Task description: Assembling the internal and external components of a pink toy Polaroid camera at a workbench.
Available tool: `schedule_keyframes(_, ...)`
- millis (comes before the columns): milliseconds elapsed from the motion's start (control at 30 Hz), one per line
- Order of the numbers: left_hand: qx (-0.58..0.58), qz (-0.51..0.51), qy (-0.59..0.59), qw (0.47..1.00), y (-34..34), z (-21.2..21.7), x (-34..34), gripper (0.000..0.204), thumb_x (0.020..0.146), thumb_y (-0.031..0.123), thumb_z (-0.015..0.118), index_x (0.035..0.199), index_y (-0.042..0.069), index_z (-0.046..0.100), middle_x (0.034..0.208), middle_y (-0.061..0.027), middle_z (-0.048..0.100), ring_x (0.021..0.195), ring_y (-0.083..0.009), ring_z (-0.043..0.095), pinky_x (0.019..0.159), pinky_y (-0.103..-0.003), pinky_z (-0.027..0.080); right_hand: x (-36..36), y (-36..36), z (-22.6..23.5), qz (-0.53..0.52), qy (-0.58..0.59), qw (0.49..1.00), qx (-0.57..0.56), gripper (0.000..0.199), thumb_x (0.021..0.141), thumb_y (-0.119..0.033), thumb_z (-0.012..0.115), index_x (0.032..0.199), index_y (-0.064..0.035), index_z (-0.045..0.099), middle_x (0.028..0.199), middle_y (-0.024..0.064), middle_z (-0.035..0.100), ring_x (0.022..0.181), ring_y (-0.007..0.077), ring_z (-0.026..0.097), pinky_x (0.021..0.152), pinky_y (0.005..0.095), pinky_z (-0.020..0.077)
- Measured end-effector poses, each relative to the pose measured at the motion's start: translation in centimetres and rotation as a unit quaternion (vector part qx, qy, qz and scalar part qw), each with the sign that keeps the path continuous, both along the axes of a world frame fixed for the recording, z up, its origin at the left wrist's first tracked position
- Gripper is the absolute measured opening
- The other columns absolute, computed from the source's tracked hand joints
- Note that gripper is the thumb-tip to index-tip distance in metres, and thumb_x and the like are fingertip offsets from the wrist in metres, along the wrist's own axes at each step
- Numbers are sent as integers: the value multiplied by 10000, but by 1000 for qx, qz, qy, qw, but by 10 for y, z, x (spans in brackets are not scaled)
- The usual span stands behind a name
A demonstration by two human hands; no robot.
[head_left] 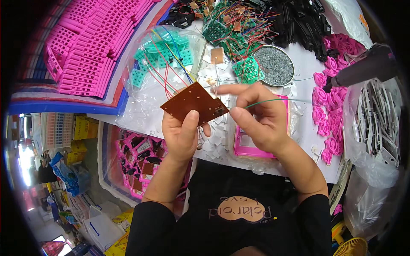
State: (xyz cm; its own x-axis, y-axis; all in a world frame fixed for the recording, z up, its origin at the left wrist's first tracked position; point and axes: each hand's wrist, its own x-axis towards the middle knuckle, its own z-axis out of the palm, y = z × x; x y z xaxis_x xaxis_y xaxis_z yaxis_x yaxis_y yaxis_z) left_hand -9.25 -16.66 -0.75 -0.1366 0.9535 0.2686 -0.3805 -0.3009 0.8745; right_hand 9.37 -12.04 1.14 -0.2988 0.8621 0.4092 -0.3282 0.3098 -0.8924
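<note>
My left hand (pixel 181 138) grips a brown circuit board (pixel 194 104), thumb on its face and fingers beneath. Red, green, yellow and blue wires rise from the board's far left edge. At the board's right corner, my right hand (pixel 265 117) pinches a thin green wire (pixel 267 101) between thumb and fingers, its index finger stretched to the left. The wire's end near the board is partly hidden by the fingers. Below the right hand lies a pink plastic casing (pixel 256 152) on a clear plastic bag.
Pink casings (pixel 87 51) fill a bin at far left. Wired green boards (pixel 247 70) and a round dish of small metal parts (pixel 273 64) sit at the back. Pink rings (pixel 329 106) and a dark tool (pixel 363 68) are at right. A lower bin holds pink assemblies (pixel 145 164).
</note>
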Motion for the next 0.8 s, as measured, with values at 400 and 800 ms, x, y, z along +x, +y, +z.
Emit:
schedule_keyframes(400,-48,-136,0,989,0,17,8,443,1069,137,422,1452,-83,383,1384,-276,567,1097,-338,704,794,-374,648,-1,-6,15,103,194,940,-262,183,978,-51,663,1107,-41,534,1056,155,753,589,0,538,476,164,351)
schedule_keyframes(800,-48,-91,30,994,-12,21,17,380,1084,159,442,1364,-97,426,1145,-255,688,943,-330,747,814,-399,633,40,-49,10,-30,162,893,-419,572,929,-18,687,1423,-16,398,1100,213,727,466,38,475,409,173,346)
